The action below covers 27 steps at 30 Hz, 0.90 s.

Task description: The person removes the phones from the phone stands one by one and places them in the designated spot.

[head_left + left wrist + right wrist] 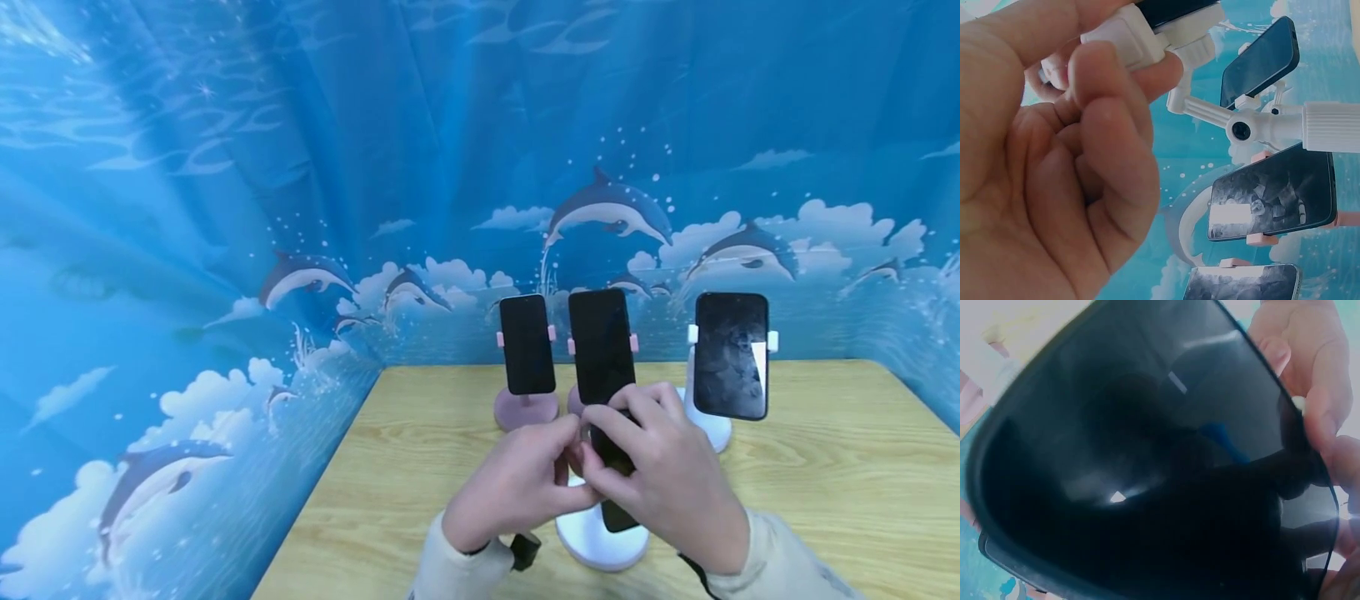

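A black phone [619, 518] sits in the white clamp of a phone stand, whose round white base [588, 542] stands nearest me. My left hand [517, 475] is at the phone's left edge; in the left wrist view its thumb and fingers pinch the white clamp jaw [1129, 37] of the holder. From the other side my right hand [671, 471] reaches over the phone, fingers bent around it and meeting the left fingertips. The phone's dark glossy screen [1129, 437] fills most of the right wrist view. Both hands hide much of the clamp.
Behind stand two phones in pink holders, a left phone [527, 343] and a middle phone [602, 346]. Another phone [731, 354] in a white stand is at the right. All are on the wooden table [405, 467], before a blue dolphin-printed curtain [450, 167].
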{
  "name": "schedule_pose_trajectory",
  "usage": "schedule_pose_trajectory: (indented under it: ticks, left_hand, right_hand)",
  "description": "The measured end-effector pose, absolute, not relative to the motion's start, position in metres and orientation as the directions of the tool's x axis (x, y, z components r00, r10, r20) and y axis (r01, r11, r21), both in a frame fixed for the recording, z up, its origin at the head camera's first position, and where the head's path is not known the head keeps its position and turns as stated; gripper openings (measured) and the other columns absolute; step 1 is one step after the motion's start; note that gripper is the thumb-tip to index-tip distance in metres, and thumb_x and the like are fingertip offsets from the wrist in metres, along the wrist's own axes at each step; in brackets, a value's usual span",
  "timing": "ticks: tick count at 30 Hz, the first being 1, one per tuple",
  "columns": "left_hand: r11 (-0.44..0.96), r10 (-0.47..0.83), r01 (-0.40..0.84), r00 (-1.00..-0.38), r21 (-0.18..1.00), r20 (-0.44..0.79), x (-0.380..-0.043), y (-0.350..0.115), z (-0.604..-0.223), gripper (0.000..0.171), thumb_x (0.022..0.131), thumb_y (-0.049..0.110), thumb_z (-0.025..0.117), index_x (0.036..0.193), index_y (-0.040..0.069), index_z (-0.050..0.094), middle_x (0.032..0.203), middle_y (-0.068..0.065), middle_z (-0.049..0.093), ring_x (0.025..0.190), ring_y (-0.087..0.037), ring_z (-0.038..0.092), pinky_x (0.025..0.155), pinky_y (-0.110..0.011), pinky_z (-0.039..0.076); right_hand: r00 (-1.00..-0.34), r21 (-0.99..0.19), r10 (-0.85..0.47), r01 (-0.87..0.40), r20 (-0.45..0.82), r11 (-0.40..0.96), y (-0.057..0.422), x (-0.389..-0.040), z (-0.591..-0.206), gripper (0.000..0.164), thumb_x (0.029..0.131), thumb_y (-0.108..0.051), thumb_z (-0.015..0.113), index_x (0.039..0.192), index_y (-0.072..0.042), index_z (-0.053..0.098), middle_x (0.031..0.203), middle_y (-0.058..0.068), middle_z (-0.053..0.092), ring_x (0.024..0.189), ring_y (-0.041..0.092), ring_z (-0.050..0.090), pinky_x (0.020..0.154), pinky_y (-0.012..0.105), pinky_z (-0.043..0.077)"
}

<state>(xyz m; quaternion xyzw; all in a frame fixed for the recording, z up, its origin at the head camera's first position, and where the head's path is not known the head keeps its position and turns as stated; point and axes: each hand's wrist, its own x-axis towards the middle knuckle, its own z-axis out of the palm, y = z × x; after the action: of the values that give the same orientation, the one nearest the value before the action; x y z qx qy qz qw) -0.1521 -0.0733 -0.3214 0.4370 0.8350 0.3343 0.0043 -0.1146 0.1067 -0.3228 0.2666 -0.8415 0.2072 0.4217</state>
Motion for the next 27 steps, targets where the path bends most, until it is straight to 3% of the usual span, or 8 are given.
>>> schedule_pose_trajectory:
  ticks: [7,15,27]
  left_hand:
    - [0.334,0.740,0.749,-0.584,0.572,0.333,-0.1526,-0.0752,-0.3208,0.017,0.089,0.032,0.066,0.093,0.026,0.051,0.077,0.019,0.055,0.058,0.003,0.047,0.053,-0.015,0.046]
    - [0.344,0.756,0.749,-0.578,0.566,0.306,-0.1542,-0.0736,-0.3200,0.020,0.088,0.040,0.064,0.097,0.027,0.052,0.079,0.019,0.055,0.059,0.002,0.047,0.053,-0.016,0.046]
    - [0.310,0.775,0.761,-0.549,0.570,0.313,-0.1582,-0.0745,-0.3224,0.022,0.086,0.038,0.066,0.096,0.026,0.051,0.077,0.017,0.055,0.055,0.001,0.045,0.051,-0.016,0.045]
  right_hand:
    - [-0.518,-0.161,-0.243,-0.615,0.820,0.772,0.1074,-0.1154,-0.3216,0.020,0.080,-0.029,0.056,0.091,-0.019,0.068,0.083,-0.004,0.051,0.076,0.018,0.040,0.060,0.034,0.037]
    - [-0.543,-0.190,-0.244,-0.623,0.804,0.759,0.1115,-0.1164,-0.3232,0.020,0.079,-0.028,0.060,0.095,-0.019,0.069,0.083,-0.006,0.050,0.078,0.016,0.039,0.062,0.033,0.036]
    - [-0.539,-0.203,-0.260,-0.653,0.801,0.730,0.1152,-0.1145,-0.3207,0.019,0.077,-0.024,0.064,0.095,-0.023,0.068,0.085,-0.009,0.049,0.078,0.011,0.036,0.060,0.027,0.033]
